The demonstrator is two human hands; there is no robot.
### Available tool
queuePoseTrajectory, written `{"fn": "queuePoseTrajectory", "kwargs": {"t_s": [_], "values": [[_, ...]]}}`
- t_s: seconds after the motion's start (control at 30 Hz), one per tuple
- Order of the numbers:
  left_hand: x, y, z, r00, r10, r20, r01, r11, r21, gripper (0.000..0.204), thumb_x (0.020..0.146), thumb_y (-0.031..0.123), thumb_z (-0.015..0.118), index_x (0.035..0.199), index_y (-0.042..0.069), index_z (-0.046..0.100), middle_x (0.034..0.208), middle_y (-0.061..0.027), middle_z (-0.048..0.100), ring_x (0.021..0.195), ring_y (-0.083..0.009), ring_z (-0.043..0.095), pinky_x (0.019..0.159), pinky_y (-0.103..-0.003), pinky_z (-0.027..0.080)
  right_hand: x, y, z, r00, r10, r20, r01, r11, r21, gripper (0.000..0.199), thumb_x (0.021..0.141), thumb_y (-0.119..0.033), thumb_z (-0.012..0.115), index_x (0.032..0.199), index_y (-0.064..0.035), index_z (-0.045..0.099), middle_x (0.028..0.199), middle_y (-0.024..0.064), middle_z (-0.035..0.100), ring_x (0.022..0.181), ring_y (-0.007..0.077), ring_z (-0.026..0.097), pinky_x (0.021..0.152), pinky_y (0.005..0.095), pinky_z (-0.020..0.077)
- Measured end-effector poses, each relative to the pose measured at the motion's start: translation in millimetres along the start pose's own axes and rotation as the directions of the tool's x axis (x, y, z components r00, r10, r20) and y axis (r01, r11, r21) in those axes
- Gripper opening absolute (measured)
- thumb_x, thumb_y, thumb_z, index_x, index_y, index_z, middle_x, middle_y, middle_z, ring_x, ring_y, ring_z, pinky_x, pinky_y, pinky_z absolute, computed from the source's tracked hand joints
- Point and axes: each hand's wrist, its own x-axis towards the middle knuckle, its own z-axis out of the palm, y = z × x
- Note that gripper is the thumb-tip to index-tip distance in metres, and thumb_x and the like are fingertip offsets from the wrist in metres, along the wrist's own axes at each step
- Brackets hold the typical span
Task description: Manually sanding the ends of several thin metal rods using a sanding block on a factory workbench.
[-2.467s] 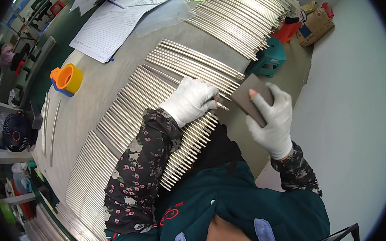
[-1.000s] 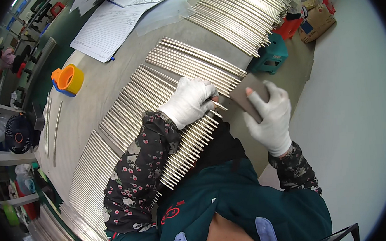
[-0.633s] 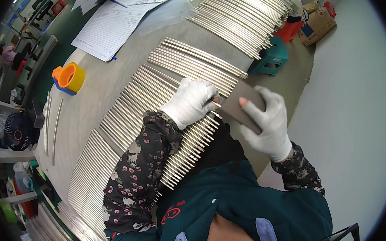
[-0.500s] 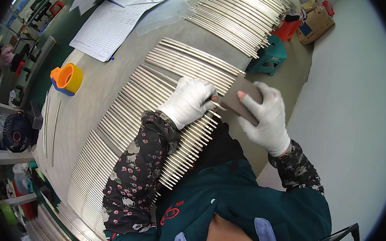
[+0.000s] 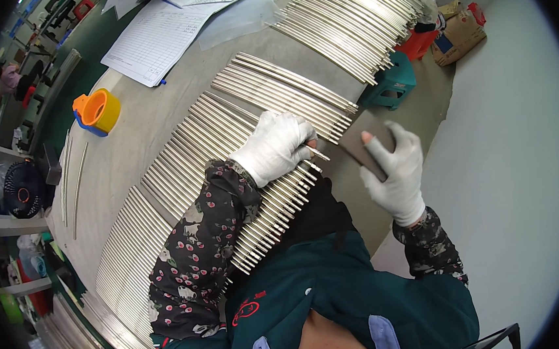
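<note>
My left hand (image 5: 272,150), in a white glove with bare fingertips, is closed around a thin metal rod (image 5: 319,153) whose end sticks out past the fingers. It rests over a row of shiny metal rods (image 5: 188,145) lying side by side. In my right hand (image 5: 398,181), gloved likewise, is a flat grey-brown block that looks like a sanding block (image 5: 364,143). The block is just off the table's right edge, a little apart from the rod's end. Another group of rods (image 5: 279,92) lies just beyond my left hand.
More rods lie at the far right (image 5: 347,28) and near left (image 5: 130,235). A yellow tape roll in a holder (image 5: 105,113), paper sheets (image 5: 151,50) and a few loose rods (image 5: 79,190) are on the table (image 5: 137,120). A green stool (image 5: 390,84) and a cardboard box (image 5: 459,39) stand beyond its right edge.
My right hand has moved a little to the right with the block, away from the rod's end. My left hand stays in place on the rod.
</note>
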Motion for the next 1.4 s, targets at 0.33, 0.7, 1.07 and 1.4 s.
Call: {"fn": "queuePoseTrajectory", "kwargs": {"t_s": [0.33, 0.7, 1.07, 1.4], "values": [[0.4, 0.4, -0.2, 1.000, 0.013, 0.023, -0.015, 0.999, 0.048, 0.013, 0.080, 0.021, 0.065, 0.082, 0.009, 0.062, 0.079, -0.0045, 0.062, 0.080, -0.0249, 0.060, 0.072, -0.038, 0.045, 9.7, -1.9, -3.6, 0.997, 0.040, -0.068, -0.048, 0.991, -0.128, 0.058, 0.060, -0.021, 0.076, 0.115, -0.0170, 0.060, 0.121, 0.0207, 0.048, 0.102, 0.0354, 0.048, 0.084, 0.0435, 0.0412], [1.5, -6.2, 4.6, 0.980, 0.154, -0.125, -0.155, 0.988, 0.002, 0.015, 0.073, 0.019, 0.071, 0.080, 0.009, 0.061, 0.078, -0.0037, 0.060, 0.074, -0.0255, 0.058, 0.064, -0.038, 0.046, 8.9, 3.3, -5.8, 0.994, 0.015, -0.112, -0.014, 1.000, 0.011, 0.054, 0.061, -0.017, 0.074, 0.114, -0.0140, 0.062, 0.119, 0.0189, 0.050, 0.101, 0.0337, 0.048, 0.086, 0.0422, 0.0422], [-13.8, 7.3, -20.9, 0.979, -0.016, 0.203, -0.015, 0.989, 0.150, 0.022, 0.074, 0.030, 0.073, 0.087, 0.016, 0.061, 0.091, -0.0004, 0.057, 0.094, -0.0234, 0.052, 0.080, -0.039, 0.039, -3.6, 5.9, -3.9, 0.997, 0.022, -0.072, -0.015, 0.995, 0.096, 0.058, 0.059, -0.014, 0.075, 0.115, -0.0130, 0.060, 0.120, 0.0174, 0.048, 0.100, 0.0337, 0.048, 0.086, 0.0421, 0.0436], [-12.2, -3.5, 3.3, 0.989, 0.136, -0.066, -0.132, 0.989, 0.061, 0.017, 0.073, 0.021, 0.071, 0.082, 0.011, 0.061, 0.081, -0.0015, 0.059, 0.084, -0.0241, 0.056, 0.073, -0.039, 0.043, -3.4, -18.3, -5.4, 0.999, -0.049, 0.006, 0.045, 0.961, 0.274, 0.060, 0.057, -0.016, 0.076, 0.115, -0.0145, 0.059, 0.119, 0.0190, 0.049, 0.098, 0.0354, 0.050, 0.084, 0.0433, 0.0441]]}}
